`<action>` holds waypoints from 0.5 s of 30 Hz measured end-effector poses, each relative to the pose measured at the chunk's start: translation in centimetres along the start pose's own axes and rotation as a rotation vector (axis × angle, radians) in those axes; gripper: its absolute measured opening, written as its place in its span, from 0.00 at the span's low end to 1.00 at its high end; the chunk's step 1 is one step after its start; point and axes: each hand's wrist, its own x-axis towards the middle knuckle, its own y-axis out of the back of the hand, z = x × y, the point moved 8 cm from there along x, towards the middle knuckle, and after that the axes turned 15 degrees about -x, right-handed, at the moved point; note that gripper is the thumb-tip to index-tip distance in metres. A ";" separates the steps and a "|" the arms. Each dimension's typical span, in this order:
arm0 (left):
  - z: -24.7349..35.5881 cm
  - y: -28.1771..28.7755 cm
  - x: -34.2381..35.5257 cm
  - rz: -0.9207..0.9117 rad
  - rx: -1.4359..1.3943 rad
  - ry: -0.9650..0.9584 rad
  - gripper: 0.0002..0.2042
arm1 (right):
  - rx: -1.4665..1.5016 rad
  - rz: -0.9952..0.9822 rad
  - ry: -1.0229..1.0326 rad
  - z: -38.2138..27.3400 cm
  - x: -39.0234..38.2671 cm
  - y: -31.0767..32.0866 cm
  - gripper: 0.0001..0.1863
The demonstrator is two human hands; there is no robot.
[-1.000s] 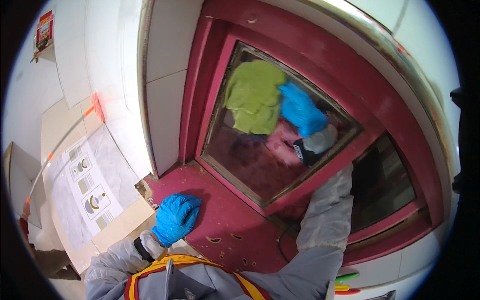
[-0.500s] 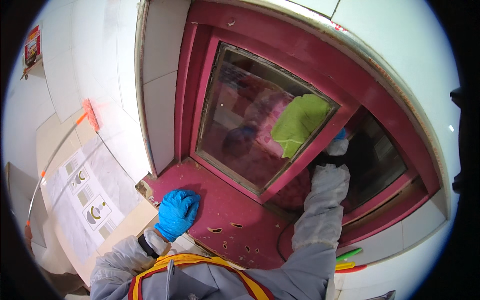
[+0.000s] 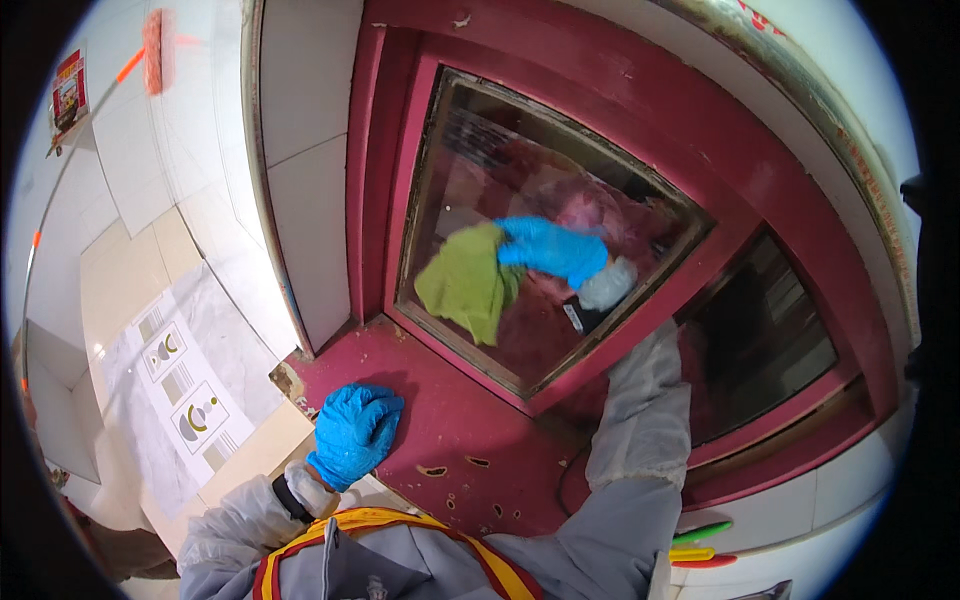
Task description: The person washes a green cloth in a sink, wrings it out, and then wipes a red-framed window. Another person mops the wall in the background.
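My right hand (image 3: 552,249), in a blue glove, presses a green cloth (image 3: 466,283) against the glass pane (image 3: 500,170) of a dark red framed door (image 3: 760,190). The cloth hangs down to the left of the hand, near the middle of the pane. My left hand (image 3: 353,431), also in a blue glove, rests flat on the red lower panel (image 3: 470,420) beneath the pane, fingers together, holding nothing. A white protective sleeve covers each forearm, and an orange and yellow vest shows at the bottom edge.
A second, darker glass pane (image 3: 760,350) sits to the right of the first one. White wall tiles (image 3: 300,150) run along the left of the frame. A pale tiled floor with a printed sheet (image 3: 190,400) lies at the left. Coloured pens (image 3: 700,545) show at lower right.
My right hand has swept the green cloth across the pane, from its upper part to the right side and now back left to the middle. The left hand has stayed on the red panel.
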 end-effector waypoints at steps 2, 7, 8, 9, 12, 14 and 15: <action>0.1 0.2 0.0 0.026 0.004 -0.023 0.11 | -0.126 0.023 -0.038 0.8 -2.3 1.5 0.23; 0.0 -0.1 0.1 0.006 -0.007 0.005 0.11 | 0.129 0.155 0.013 0.0 -5.4 5.8 0.25; -0.1 -0.2 0.2 -0.008 -0.006 0.019 0.11 | 0.161 0.190 0.039 0.0 -4.6 5.4 0.25; -0.1 -0.2 0.2 -0.013 -0.014 0.043 0.11 | 0.186 0.227 0.066 -0.3 -4.1 5.1 0.25; 0.3 -0.1 0.2 -0.011 0.039 0.009 0.10 | -0.228 -0.015 -0.123 1.9 -1.0 -1.0 0.26; 0.5 0.2 0.1 0.013 0.039 -0.003 0.10 | -0.304 -0.136 -0.057 1.8 -1.4 -2.5 0.26; 0.3 0.2 0.0 0.017 0.049 0.018 0.09 | -0.437 -0.027 -0.145 2.4 -2.3 -1.2 0.25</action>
